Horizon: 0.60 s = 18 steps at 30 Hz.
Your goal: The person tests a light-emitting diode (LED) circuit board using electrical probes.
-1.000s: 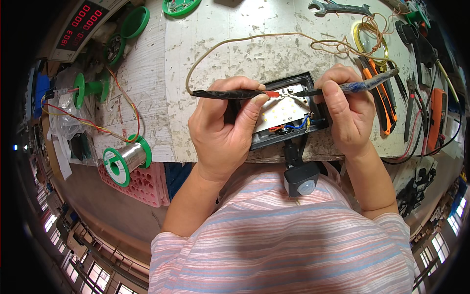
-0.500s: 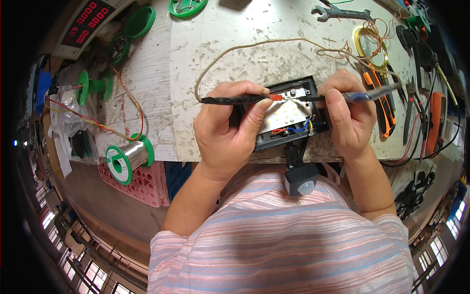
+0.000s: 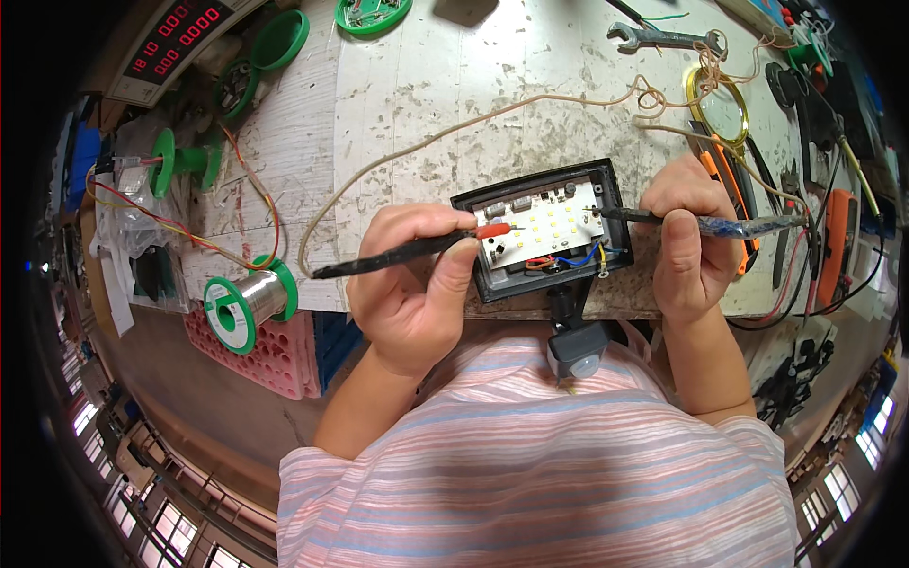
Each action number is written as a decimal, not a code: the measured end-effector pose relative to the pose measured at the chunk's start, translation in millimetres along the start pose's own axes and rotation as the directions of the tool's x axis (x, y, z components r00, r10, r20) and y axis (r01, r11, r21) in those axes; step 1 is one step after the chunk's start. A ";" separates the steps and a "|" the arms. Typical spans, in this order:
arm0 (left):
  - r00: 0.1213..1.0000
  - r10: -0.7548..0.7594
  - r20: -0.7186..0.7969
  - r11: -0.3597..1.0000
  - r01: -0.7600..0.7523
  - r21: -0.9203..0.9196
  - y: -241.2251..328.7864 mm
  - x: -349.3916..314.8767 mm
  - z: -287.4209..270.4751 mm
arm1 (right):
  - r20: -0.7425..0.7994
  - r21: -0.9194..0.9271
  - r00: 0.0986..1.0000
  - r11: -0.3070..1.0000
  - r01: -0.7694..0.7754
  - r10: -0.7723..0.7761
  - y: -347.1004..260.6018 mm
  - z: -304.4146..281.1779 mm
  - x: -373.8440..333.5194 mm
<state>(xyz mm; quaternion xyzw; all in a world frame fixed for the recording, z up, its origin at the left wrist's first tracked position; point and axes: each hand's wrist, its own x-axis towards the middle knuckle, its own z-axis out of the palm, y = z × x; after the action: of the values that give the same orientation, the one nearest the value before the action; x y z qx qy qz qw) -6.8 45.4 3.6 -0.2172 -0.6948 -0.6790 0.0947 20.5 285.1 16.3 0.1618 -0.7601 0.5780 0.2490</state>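
Observation:
A black floodlight housing lies at the table's front edge, showing a white LED circuit board with small yellow chips. Blue, red and yellow wires run along the board's near side. Below the housing hangs a black motion sensor. My left hand pinches a black-wrapped test probe with a red end, its tip over the board's left part. In my right hand is another test probe, wrapped in black and blue, its tip at the board's right edge.
Left stand a solder wire spool, a green empty spool and a meter with a red display. At the right lie a wrench, a gold-rimmed round glass, an orange cutter and pliers. A thin beige cable loops behind the housing.
My left hand has moved left and nearer, drawing its probe tip away from the other one. My right hand has shifted slightly right and nearer. More of the board shows.

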 end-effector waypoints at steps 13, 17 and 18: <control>0.999 -0.046 -0.023 0.999 0.046 -0.003 1.5 -5.3 -5.3 | -0.123 -0.057 0.979 0.984 -0.170 0.162 -0.7 2.0 -14.1; 0.998 -0.053 -0.016 0.998 0.054 0.039 1.3 -3.0 -5.2 | -0.134 0.048 0.967 0.976 -0.213 0.217 -3.0 4.0 -15.4; 0.999 -0.041 -0.009 0.997 0.041 0.062 0.6 -2.2 -5.3 | -0.129 0.058 0.967 0.975 -0.214 0.220 -3.6 4.4 -15.0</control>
<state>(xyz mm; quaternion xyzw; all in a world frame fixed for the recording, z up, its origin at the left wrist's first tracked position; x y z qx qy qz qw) -5.5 39.8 3.5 -0.1974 -0.7194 -0.6599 0.0901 34.0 279.2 9.7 0.0438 -0.7420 0.6276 0.2314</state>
